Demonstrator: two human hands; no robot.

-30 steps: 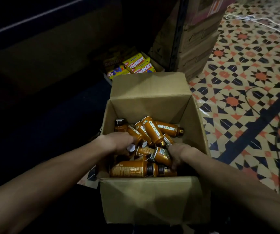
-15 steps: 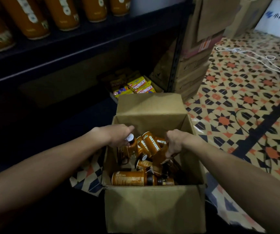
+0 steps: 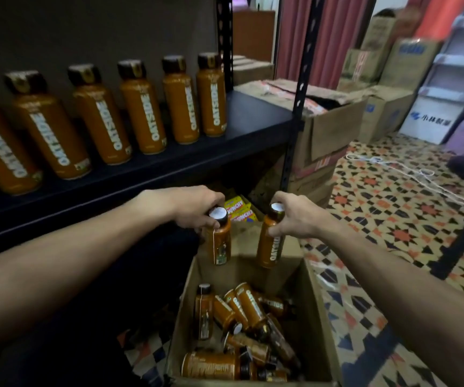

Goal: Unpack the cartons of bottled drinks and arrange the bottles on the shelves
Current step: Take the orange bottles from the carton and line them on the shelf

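Now L hand [image 3: 194, 209] grips btl [image 3: 221, 244], R hand [image 3: 298, 219] 2nd btl [image 3: 269, 247], over carton [image 3: 242, 270].

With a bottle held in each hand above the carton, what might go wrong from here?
The left hand and right hand grip two lifted bottles only near the caps; a slip could drop one onto the loose bottles in the carton. Setting them on the shelf might knock the closely spaced standing row.

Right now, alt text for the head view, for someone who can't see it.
The left hand grips the left bottle and the right hand the right bottle, above the open carton of jumbled orange bottles beside a stocked shelf.
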